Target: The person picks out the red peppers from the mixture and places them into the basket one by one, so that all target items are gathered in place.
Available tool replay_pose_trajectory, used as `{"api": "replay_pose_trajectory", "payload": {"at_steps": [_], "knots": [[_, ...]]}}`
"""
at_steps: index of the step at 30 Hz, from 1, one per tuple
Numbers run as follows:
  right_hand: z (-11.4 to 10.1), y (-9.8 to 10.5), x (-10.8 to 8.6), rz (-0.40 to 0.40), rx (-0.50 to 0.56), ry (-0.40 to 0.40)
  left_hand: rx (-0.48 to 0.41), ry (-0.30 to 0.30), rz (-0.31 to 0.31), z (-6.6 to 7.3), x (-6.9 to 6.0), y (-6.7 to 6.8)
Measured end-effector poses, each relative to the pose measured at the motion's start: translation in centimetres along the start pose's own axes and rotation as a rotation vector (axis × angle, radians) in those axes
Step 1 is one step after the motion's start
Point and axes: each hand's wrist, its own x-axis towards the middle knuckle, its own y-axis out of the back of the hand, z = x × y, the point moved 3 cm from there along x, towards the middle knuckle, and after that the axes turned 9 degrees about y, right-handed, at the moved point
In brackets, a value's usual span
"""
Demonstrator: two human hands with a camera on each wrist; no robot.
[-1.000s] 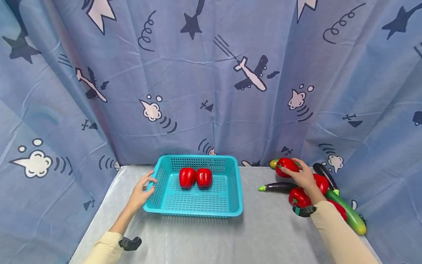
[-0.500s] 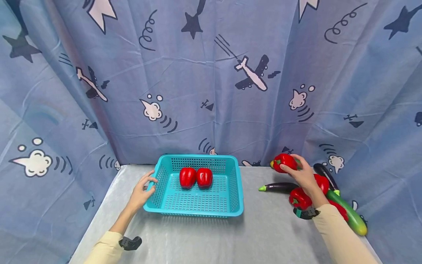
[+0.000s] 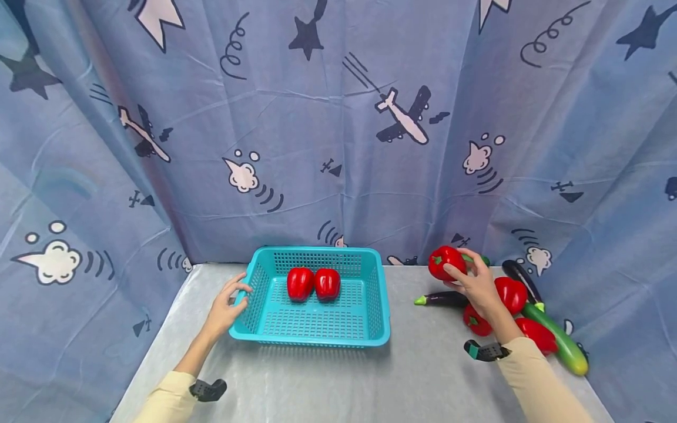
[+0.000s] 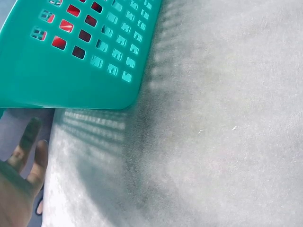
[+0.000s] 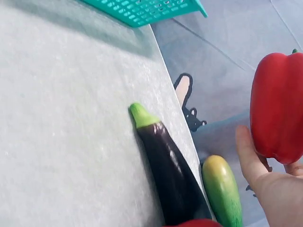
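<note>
My right hand (image 3: 478, 291) holds a red bell pepper (image 3: 446, 264) above the table, thumb and fingers around its sides. In the right wrist view the pepper (image 5: 279, 109) stands clear of a dark eggplant (image 5: 168, 170) and a green-yellow vegetable (image 5: 222, 191). A turquoise basket (image 3: 317, 342) holds two red bell peppers (image 3: 300, 285) side by side. At its left rim is my left hand (image 3: 224, 308), loosely bent, thumb apart from the fingers, holding nothing. In the left wrist view its fingers (image 4: 39, 163) show just beside the basket wall; contact is hard to tell.
At the table's right lie more red bell peppers (image 3: 512, 295), a second eggplant (image 3: 520, 277) and a long green cucumber-like vegetable (image 3: 560, 341). A patterned blue curtain (image 3: 338, 147) hangs behind the table. Grey tabletop (image 3: 407, 352) lies between basket and vegetables.
My right hand has lifted the bell pepper and shifted it slightly left, its stem end turning toward the head camera. The left hand and the basket have stayed in place.
</note>
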Motion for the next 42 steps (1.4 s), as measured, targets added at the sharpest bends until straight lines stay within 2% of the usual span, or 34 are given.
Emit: {"api": "replay_pose_trajectory", "payload": {"at_steps": [8,13,14,19,20,21,29,36,42], "knots": [[-0.6,-1.6,-0.2,-0.077,0.106,-0.007,-0.004,-0.01,0.01,-0.1,-0.2,0.0],[-1.0,-2.6,-0.4,-0.093,0.126,-0.007,0.004,-0.033,0.017,-0.3,-0.3,0.0],[-1.1,-2.8,-0.4,-0.097,0.133,-0.011,0.005,-0.029,0.015,0.2,-0.5,0.1],[-1.1,-3.8,-0.6,-0.156,0.183,-0.021,-0.005,-0.001,0.002,0.1,-0.5,0.0],[-1.1,-4.0,-0.7,-0.17,0.189,-0.019,-0.01,0.006,-0.001,0.1,-0.4,0.0],[-1.0,-4.3,-0.7,-0.18,0.192,-0.017,-0.007,0.007,0.0,-0.5,-0.3,0.0],[-1.1,-6.1,-0.9,-0.21,0.16,-0.019,0.0,0.006,0.002,-0.6,-0.1,0.0],[-1.5,-7.2,-1.4,-0.256,0.059,0.006,-0.007,0.01,-0.003,-0.5,0.1,-0.1],[-1.2,-7.9,-1.7,-0.232,0.016,0.019,0.004,0.011,0.0,-0.3,0.1,-0.1]]}}
